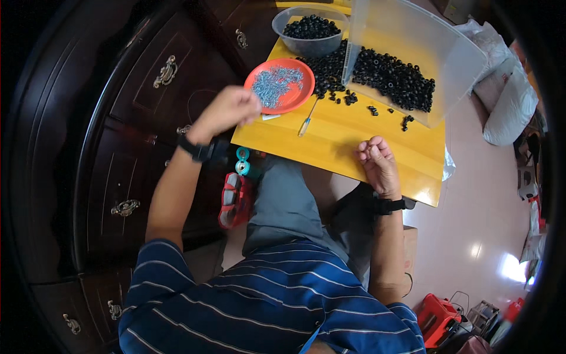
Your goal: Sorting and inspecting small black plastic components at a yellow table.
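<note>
My left hand (237,108), slightly blurred, is at the left rim of a red plate (309,88) with its fingers curled together. Whatever it may hold is hidden. Many small silvery screws (276,84) lie spread over the plate. My right hand (380,165) is raised over the front right of the yellow table (336,138), thumb and fingertips pressed together. Anything between them is too small to make out. A screwdriver (305,125) with a pale blue handle lies between the hands. Black ring-shaped parts (392,79) are heaped behind it, with several loose ones nearer me.
A clear bowl (286,36) of black parts stands at the back, beside a large clear plastic bin (451,50) on its side. Dark drawers (132,171) flank the table at left. White sacks (510,106) and a red case (436,318) are on the floor at right.
</note>
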Tool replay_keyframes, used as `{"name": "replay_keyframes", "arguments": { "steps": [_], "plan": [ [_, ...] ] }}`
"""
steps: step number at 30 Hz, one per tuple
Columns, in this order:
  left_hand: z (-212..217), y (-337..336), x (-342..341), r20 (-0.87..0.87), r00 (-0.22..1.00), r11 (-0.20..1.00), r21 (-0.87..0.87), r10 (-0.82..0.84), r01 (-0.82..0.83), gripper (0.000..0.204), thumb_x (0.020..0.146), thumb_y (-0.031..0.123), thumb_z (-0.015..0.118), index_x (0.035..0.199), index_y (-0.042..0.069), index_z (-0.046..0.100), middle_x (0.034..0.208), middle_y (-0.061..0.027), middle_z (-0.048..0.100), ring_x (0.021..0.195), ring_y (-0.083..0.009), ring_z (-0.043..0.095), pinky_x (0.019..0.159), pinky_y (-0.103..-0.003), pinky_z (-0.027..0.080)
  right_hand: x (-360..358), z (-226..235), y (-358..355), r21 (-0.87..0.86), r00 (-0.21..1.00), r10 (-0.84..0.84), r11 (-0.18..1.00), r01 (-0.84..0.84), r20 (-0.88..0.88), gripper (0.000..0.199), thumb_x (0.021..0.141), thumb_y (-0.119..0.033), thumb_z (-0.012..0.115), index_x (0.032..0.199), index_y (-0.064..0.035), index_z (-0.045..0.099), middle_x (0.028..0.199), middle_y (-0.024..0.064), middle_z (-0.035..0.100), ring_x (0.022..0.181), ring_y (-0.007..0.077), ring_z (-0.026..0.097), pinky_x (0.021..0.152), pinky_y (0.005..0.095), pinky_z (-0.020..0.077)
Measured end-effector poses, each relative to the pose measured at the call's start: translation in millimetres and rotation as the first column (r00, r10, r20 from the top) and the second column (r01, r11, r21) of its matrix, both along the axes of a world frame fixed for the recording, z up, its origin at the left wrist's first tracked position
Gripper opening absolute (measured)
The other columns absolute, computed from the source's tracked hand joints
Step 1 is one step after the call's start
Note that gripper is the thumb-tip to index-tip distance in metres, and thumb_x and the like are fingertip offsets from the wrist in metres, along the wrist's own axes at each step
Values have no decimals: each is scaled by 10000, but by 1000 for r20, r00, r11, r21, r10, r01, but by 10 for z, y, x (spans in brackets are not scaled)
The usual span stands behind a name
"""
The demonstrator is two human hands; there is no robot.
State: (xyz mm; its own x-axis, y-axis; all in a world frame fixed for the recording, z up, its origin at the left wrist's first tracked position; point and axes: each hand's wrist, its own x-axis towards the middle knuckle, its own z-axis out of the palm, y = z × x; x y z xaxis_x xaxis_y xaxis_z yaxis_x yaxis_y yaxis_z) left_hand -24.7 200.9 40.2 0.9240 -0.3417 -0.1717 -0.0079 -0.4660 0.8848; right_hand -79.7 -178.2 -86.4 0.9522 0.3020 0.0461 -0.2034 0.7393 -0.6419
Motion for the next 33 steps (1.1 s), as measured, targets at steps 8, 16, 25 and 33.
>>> {"name": "replay_keyframes", "arguments": {
  "steps": [8, 16, 25, 33],
  "plan": [
    [-1805, 822, -1198, -458, 871, 966, 248, 177, -67, 190, 861, 209, 703, 795, 35, 668, 716, -14, 655, 604, -72, 602, 530, -230, 475, -51, -18, 25, -25, 999, -42, 999, 42, 8, 132, 947, -156, 647, 1033, -96, 567, 975, 59, 636, 820, 136, 599, 959, 369, 484],
    [-2962, 427, -556, 77, 992, 641, 767, -96, 3, 277, 789, 149, 665, 1032, 18, 668, 1038, -222, 665, 1023, -385, 625, 877, -468, 491, -74, -5, -51, -49, 994, -92, 995, 89, -55, 183, 934, -183, 669, 1046, -110, 544, 964, 47, 626, 795, 128, 588, 963, 377, 471],
    [-3871, 94, 151, 305, 951, 843, 524, -54, -120, 399, 832, 157, 579, 1205, 17, 606, 1217, -265, 588, 1165, -429, 545, 991, -456, 439, -48, 72, 0, -40, 984, -87, 996, 82, -154, 240, 934, -265, 676, 965, -135, 477, 790, 33, 563, 709, 141, 541, 892, 380, 473],
    [-4678, 28, 214, 156, 985, 844, 535, -76, -20, 380, 837, 151, 565, 1191, 23, 614, 1192, -256, 600, 1147, -420, 558, 975, -454, 448, -33, 36, 0, 78, 961, -86, 991, 110, -263, 231, 918, -271, 694, 902, -132, 510, 771, 76, 624, 693, 192, 603, 889, 447, 501]
  ]
}}
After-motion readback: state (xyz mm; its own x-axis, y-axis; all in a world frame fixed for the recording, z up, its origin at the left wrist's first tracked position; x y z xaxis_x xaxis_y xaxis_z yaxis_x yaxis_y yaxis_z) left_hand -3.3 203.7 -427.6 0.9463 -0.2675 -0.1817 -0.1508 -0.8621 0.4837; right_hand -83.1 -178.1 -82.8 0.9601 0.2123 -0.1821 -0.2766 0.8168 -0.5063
